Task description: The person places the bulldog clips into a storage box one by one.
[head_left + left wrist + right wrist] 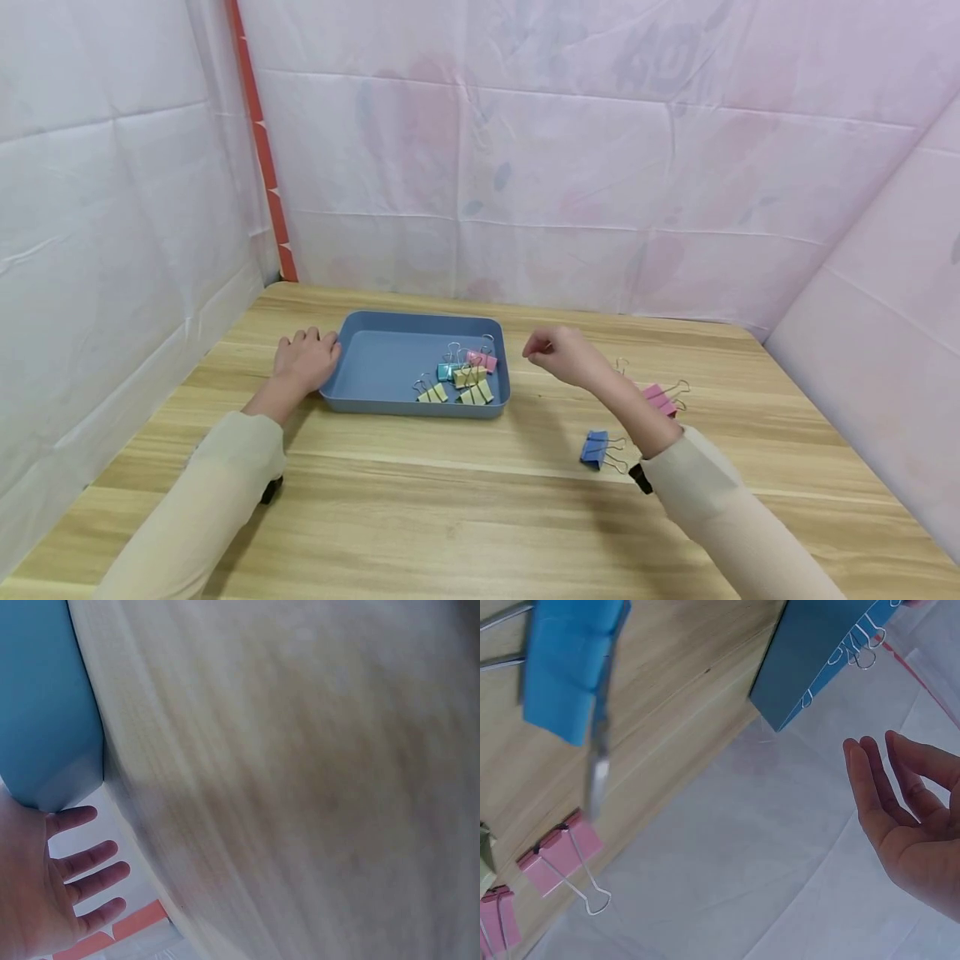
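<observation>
Fingers (pixel 864 780) of the right hand (pixel 564 357) bend loosely, with nothing in them; we place that hand in the air just right of the tray (pixel 382 362). Left hand (pixel 306 360) sits at the tray's left side and touches it, fingers fairly straight and spread in the left wrist view; we can't tell where its thumb is.

Main items are binder clips, with coloured bodies and silvery wire handles. In the tray, bunched toward its right end, we count a teal clip (pixel 447 372), a pink clip (pixel 486 362) behind and right of it, a yellow clip (pixel 467 378) in front of those two, and two pale yellow ones along the near wall. Their handles stick up at mixed angles, a few above the rim. Tray itself: blue-grey, shallow, rounded corners, lying flat on the table (pixel 450 517).

Right of the tray, on the table, we mark a blue clip (pixel 596 450), handles pointing right, and a larger-looking pink one (pixel 658 400) beyond it, partly behind the forearm. From the right wrist we also get a second, cut-off pink body (pixel 496 919) and a pale greenish piece (pixel 484 859) at the frame edge. Nearest blue body looks glossy there; one handle is blurred.
</observation>
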Demonstrator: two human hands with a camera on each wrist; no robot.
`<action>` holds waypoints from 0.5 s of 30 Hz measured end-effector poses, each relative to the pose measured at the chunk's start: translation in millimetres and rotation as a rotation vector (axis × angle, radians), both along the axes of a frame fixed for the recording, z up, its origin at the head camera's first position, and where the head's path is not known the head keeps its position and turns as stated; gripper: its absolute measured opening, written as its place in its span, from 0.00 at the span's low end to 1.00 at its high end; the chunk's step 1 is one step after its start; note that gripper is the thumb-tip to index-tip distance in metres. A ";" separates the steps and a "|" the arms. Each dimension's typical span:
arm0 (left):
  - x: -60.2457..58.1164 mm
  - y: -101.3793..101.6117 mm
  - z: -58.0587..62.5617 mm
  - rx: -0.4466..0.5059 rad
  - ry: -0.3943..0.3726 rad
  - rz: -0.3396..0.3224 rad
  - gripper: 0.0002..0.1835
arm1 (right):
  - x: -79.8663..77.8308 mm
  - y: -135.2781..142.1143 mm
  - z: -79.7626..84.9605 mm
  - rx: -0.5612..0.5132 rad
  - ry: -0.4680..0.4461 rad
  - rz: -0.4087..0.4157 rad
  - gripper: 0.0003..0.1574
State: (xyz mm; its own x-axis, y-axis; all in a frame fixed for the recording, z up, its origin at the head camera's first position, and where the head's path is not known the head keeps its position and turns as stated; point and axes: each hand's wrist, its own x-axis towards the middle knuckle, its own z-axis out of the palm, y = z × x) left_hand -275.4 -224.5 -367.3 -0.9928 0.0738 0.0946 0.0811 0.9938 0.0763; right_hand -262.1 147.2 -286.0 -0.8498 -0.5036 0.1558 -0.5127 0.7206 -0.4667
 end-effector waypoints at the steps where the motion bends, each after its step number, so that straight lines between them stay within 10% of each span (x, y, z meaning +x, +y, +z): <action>1: 0.0 -0.1 0.1 -0.001 -0.001 0.002 0.23 | 1.7 2.5 0.3 -0.004 0.003 -0.001 0.05; 15: 0.8 -0.1 1.6 0.010 -0.016 0.002 0.23 | 27.3 39.0 -6.2 0.000 -0.020 -0.052 0.03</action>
State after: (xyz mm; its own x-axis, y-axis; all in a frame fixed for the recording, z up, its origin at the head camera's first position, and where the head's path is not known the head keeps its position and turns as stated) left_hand -274.5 -224.6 -365.7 -0.9942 0.0714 0.0799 0.0784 0.9931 0.0872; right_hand -234.9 186.3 -292.3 -0.8777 -0.4590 0.1380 -0.4651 0.7461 -0.4764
